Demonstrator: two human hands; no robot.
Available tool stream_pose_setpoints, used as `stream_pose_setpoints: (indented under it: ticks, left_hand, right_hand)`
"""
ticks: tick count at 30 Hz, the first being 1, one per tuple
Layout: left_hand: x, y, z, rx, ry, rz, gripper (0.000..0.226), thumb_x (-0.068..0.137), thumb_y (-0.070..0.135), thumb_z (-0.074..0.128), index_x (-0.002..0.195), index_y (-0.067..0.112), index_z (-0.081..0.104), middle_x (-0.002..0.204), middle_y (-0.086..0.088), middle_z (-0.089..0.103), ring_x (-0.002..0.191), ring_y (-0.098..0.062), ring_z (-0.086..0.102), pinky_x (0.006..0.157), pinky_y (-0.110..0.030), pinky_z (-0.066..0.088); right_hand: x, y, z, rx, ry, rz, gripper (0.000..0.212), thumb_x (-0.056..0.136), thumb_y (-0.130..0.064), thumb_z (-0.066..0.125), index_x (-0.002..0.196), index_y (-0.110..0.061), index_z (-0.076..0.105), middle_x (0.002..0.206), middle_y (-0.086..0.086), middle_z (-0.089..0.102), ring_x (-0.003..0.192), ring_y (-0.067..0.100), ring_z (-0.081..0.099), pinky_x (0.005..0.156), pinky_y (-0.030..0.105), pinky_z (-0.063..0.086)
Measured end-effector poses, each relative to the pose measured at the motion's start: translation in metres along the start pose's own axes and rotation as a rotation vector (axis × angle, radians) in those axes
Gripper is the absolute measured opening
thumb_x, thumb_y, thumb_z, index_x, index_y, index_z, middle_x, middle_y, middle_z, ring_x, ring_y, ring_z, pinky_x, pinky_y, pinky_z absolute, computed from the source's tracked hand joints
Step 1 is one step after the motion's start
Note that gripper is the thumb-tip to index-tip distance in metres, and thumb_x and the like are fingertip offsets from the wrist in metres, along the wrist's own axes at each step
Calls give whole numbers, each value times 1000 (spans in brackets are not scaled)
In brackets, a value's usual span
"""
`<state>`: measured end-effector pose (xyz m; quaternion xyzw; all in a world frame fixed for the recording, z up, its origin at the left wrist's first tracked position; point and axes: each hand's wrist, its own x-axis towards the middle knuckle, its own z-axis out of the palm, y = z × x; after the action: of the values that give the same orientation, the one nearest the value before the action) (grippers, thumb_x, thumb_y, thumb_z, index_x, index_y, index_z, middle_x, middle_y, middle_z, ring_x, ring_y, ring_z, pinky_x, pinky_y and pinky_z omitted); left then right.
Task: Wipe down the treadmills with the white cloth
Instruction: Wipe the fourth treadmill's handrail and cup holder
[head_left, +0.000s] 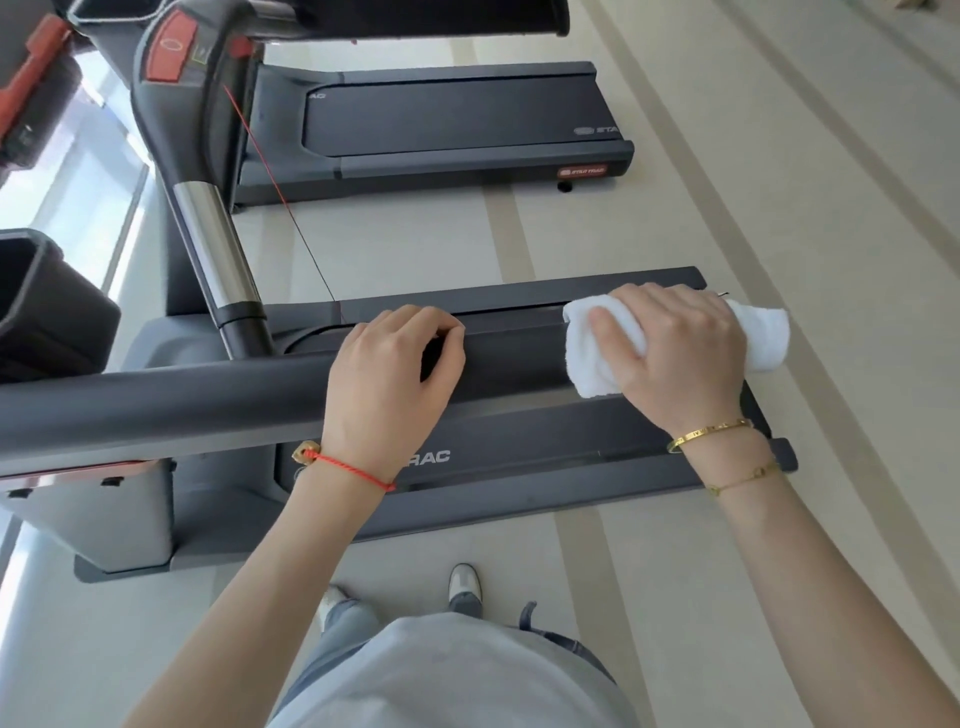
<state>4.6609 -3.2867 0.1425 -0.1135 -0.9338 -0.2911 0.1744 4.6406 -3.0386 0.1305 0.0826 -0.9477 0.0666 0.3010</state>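
White cloth (592, 348) lies bunched on the end of the dark handrail (182, 400) of the near treadmill (519, 457), with the right hand (675, 353) wrapped over it and gripping it. Further along the handrail toward the console, the left hand (395, 374) curls its fingers round the bar. A second treadmill (452, 119) stands beyond the handrail.
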Motion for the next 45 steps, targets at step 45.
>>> stream_pose_setpoints:
  ticks: [45]
  left_hand:
    - [-63,-202,-170,113,161,-129,14,95,11,58,98,13,72,97,3,71,96,-20,63,93,-42,47]
  right_hand:
    - [19,-332,50,152,-40,-319,44,99,-51,39,101,-16,64,86,-1,64,76,21,57,70,34,44]
